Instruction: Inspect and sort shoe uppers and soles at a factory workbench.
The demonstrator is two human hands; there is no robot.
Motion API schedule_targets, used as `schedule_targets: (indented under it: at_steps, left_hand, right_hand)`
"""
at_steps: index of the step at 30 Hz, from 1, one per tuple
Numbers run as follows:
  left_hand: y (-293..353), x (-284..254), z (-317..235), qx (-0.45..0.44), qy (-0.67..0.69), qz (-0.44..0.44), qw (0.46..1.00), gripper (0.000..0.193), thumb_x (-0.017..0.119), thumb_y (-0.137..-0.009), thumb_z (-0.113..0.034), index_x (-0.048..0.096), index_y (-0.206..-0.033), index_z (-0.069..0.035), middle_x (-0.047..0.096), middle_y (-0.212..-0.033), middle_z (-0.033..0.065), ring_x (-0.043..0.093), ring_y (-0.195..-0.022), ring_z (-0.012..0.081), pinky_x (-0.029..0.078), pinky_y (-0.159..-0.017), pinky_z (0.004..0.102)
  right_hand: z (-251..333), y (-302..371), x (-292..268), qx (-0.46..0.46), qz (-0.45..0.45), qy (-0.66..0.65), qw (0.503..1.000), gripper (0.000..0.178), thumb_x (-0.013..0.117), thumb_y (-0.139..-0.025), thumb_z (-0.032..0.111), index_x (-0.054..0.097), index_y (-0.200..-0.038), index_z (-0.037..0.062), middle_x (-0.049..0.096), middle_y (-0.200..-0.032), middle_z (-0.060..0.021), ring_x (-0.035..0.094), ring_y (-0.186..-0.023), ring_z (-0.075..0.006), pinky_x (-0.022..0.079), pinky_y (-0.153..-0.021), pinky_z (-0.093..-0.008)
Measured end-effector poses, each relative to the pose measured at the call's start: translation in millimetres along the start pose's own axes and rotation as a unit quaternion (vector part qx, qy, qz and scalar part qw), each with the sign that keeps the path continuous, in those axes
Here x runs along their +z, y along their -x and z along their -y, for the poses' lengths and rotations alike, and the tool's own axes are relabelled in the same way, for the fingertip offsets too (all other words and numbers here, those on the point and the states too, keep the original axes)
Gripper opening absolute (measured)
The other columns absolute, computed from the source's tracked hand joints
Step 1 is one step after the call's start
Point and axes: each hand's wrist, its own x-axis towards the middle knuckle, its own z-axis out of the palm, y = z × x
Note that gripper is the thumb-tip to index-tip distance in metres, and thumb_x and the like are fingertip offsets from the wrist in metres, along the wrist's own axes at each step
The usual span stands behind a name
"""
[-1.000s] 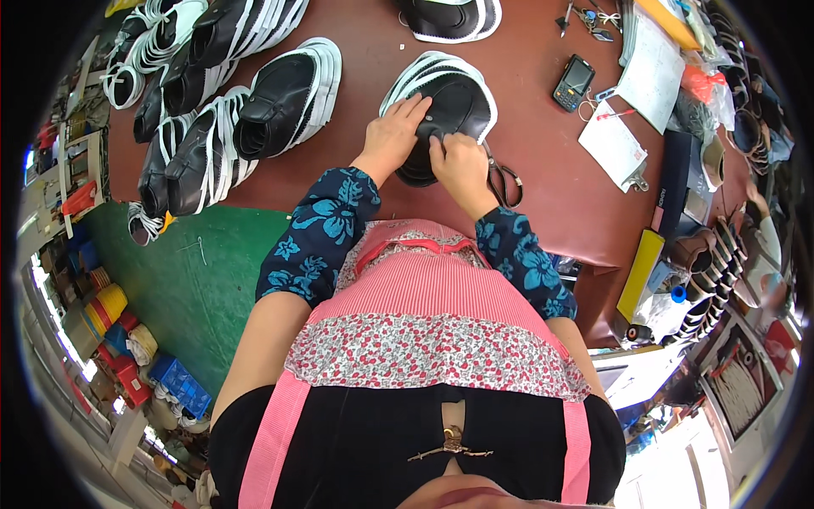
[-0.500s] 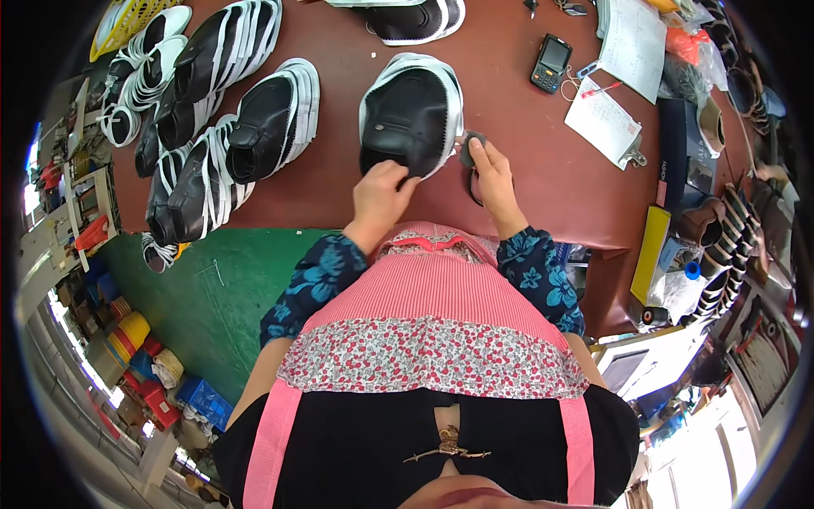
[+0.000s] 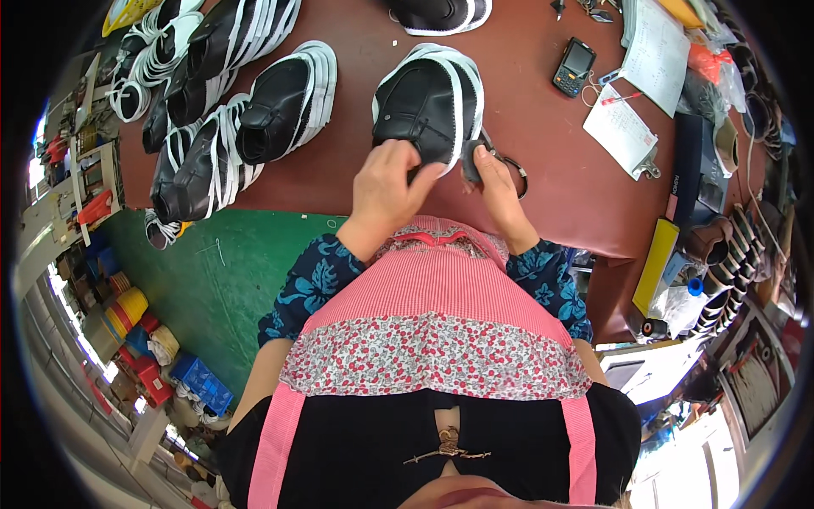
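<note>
In front of me on the table lies a small stack of black shoe uppers (image 3: pixel 420 102) with white zigzag-cut edging. My left hand (image 3: pixel 386 187) has its fingers curled over the near end of the top upper, thumb toward the right edge. It hides part of that end. Close to the stack's right edge, my right hand (image 3: pixel 500 182) pinches a small dark grey piece (image 3: pixel 471 161) whose kind I cannot make out. A thin black loop (image 3: pixel 522 174) shows beside that hand.
More stacked black uppers (image 3: pixel 280 114) fill the table's left side, and another stack (image 3: pixel 437 13) lies at the far edge. To the right are a black handheld terminal (image 3: pixel 574 68), a clipboard with paper (image 3: pixel 623 131), a red pen (image 3: pixel 623 98) and an open notebook (image 3: pixel 653 55).
The uppers have shifted slightly right and away in the picture, as has the whole table. My left hand reaches further over the near end, and the black loop now shows right of my right hand.
</note>
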Motion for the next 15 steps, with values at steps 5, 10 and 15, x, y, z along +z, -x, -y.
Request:
schedule_targets:
  at_steps: [5, 10, 15]
  left_hand:
    - [10.8, 34.9, -1.3, -0.026, 0.164, 0.047, 0.985, 0.031, 0.075, -0.112, -0.021, 0.062, -0.092, -0.001, 0.057, -0.081, 0.0179, 0.064, -0.070, 0.0364, 0.051, -0.063, 0.0456]
    - [21.0, 24.6, 13.0, 0.040, 0.083, 0.022, 0.995, 0.029, 0.073, -0.110, -0.014, 0.060, -0.086, -0.004, 0.060, -0.076, 0.0163, 0.065, -0.067, 0.0389, 0.050, -0.059, 0.0480]
    - [82.6, -28.8, 50.1, -0.027, 0.030, 0.152, 0.987, 0.016, 0.075, -0.106, -0.009, 0.066, -0.094, -0.002, 0.067, -0.087, 0.0173, 0.072, -0.080, 0.0406, 0.056, -0.069, 0.0487]
  right_hand:
    - [0.8, 22.8, 42.2, 0.010, -0.053, -0.001, 0.999, 0.044, 0.047, -0.128, 0.037, 0.072, -0.129, 0.0010, 0.072, -0.105, -0.0016, 0.064, -0.086, -0.0099, 0.053, -0.077, -0.0284]
    - [3.6, 24.8, 59.1, -0.029, -0.106, 0.119, 0.987, 0.041, 0.053, -0.126, 0.036, 0.075, -0.119, 0.0028, 0.068, -0.089, -0.0017, 0.060, -0.072, -0.0101, 0.051, -0.066, -0.0286]
    - [-9.8, 3.7, 6.1, -0.041, -0.227, 0.017, 0.973, 0.040, 0.052, -0.126, 0.035, 0.068, -0.107, 0.0037, 0.070, -0.092, -0.0046, 0.062, -0.075, -0.0112, 0.052, -0.071, -0.0292]
